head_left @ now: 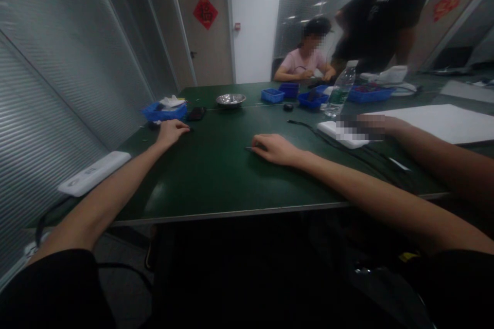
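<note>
My left hand [170,132] reaches over the left part of the green table, its fingers pinched on a small dark piece [191,129] too small to name. Just beyond it are a blue basket [148,114] with white crumpled material in it and a black phone-like object [197,113]. Resting low over the middle of the table, my right hand [276,149] is closed around a thin metal tool [249,148], which pokes out to the left; most of it is hidden by the fingers. A shiny metal bowl [230,104] stands farther back, between the two hands.
A white power strip [94,172] lies at the left edge. To the right are a water bottle [340,92], a black cable [309,127], a white box [339,134] and another person's arm [420,144]. Several blue trays [272,95] stand behind. Two people are across the table.
</note>
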Tool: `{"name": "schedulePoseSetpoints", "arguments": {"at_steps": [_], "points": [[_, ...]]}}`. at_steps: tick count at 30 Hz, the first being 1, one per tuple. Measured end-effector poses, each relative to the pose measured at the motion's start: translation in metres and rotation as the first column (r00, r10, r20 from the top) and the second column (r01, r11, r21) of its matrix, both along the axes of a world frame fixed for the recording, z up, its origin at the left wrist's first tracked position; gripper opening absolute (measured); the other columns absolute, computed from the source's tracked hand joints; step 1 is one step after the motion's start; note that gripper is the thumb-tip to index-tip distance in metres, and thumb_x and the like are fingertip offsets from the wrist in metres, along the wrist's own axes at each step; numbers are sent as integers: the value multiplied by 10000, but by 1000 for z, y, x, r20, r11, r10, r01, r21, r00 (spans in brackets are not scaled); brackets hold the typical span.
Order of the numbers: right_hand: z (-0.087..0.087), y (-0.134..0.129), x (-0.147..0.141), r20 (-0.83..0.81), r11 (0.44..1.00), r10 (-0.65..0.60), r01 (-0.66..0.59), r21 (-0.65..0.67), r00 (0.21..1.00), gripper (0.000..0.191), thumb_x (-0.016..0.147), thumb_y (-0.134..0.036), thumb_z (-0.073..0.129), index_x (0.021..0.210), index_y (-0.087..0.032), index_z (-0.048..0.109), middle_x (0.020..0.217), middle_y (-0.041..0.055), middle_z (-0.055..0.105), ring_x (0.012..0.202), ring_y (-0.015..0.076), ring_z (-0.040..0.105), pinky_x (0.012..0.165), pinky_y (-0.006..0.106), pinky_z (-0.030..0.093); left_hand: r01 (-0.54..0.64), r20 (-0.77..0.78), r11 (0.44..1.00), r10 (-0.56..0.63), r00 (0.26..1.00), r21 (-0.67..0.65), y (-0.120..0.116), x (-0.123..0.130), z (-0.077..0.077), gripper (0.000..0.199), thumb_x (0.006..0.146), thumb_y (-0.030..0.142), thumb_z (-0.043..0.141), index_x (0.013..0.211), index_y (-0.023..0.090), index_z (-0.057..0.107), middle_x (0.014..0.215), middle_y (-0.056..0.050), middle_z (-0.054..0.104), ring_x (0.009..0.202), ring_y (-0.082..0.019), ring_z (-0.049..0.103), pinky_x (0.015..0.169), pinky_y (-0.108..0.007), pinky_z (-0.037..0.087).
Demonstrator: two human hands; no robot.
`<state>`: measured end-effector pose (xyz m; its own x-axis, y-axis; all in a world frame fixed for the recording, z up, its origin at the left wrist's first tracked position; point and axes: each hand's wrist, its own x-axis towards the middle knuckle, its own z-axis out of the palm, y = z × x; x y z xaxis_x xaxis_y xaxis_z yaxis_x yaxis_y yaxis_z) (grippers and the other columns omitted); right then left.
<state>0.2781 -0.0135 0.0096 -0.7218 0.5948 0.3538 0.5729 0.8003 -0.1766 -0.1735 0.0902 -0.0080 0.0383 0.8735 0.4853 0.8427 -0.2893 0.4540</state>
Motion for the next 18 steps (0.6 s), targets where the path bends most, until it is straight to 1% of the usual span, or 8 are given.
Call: {"name": "schedulePoseSetpoints", "arguments": {"at_steps": [2, 3, 6, 8, 10, 11, 14, 18], "points": [[0, 0, 0, -6, 1000, 3, -3, 2, 1000, 175, 1027, -350, 558, 1079, -196, 622, 1011, 70, 687, 788, 176, 583, 716, 301, 389, 183, 68, 982, -180, 981, -35, -8, 27, 0, 231, 797, 384, 804, 952, 216, 836, 1052, -93, 796, 1006, -286, 723, 984, -436, 537], [0, -1, 0, -12, 1000, 7, -7, 3, 1000, 178, 1027, -349, 557, 1087, -195, 623, 1022, 72, 685, 798, 177, 586, 725, 302, 396, 284, 93, 957, -278, 956, -57, -13, 42, 1, 266, 799, 407, 809, 979, 214, 830, 1070, -91, 791, 1016, -277, 721, 985, -431, 540], [1, -2, -2, -46, 1000, 25, -25, 15, 999, 202, 1021, -362, 564, 1116, -194, 622, 1049, 79, 680, 832, 186, 595, 756, 308, 419, 524, 160, 845, -506, 848, -105, -35, 92, 3, 310, 823, 450, 804, 1016, 208, 810, 1087, -88, 777, 1022, -254, 719, 973, -421, 552], [1, -3, -2, -71, 999, 48, -47, 21, 996, 210, 1012, -360, 572, 1130, -193, 621, 1063, 81, 677, 849, 191, 601, 767, 309, 430, 631, 190, 763, -605, 773, -139, -51, 121, 6, 321, 841, 451, 797, 1041, 201, 799, 1089, -87, 773, 1018, -244, 718, 958, -409, 557], [1, -5, -3, -86, 997, 78, -76, 27, 993, 207, 1004, -342, 575, 1139, -192, 620, 1071, 83, 674, 859, 193, 606, 768, 308, 437, 687, 199, 708, -658, 726, -163, -67, 141, 8, 319, 867, 444, 781, 1066, 195, 792, 1082, -83, 774, 1002, -233, 719, 940, -391, 559], [1, -6, -3, -87, 995, 92, -90, 31, 992, 203, 1001, -334, 574, 1139, -192, 620, 1068, 83, 673, 861, 194, 607, 767, 306, 437, 701, 199, 693, -672, 713, -168, -73, 148, 9, 316, 875, 438, 776, 1072, 191, 790, 1076, -82, 776, 993, -229, 719, 932, -383, 558], [1, -9, -4, -75, 993, 115, -113, 33, 991, 193, 1001, -324, 567, 1131, -192, 622, 1047, 81, 669, 845, 192, 604, 757, 301, 436, 714, 190, 683, -688, 700, -157, -84, 156, 12, 303, 885, 420, 774, 1074, 185, 794, 1058, -84, 779, 979, -228, 720, 916, -369, 554], [1, -11, -6, -58, 994, 106, -105, 16, 993, 196, 1008, -317, 550, 1147, -197, 619, 1065, 85, 667, 839, 191, 603, 759, 301, 437, 727, 165, 674, -708, 686, -128, -86, 155, 12, 283, 904, 403, 760, 1099, 204, 807, 1078, -94, 779, 1001, -239, 714, 910, -373, 545]]}}
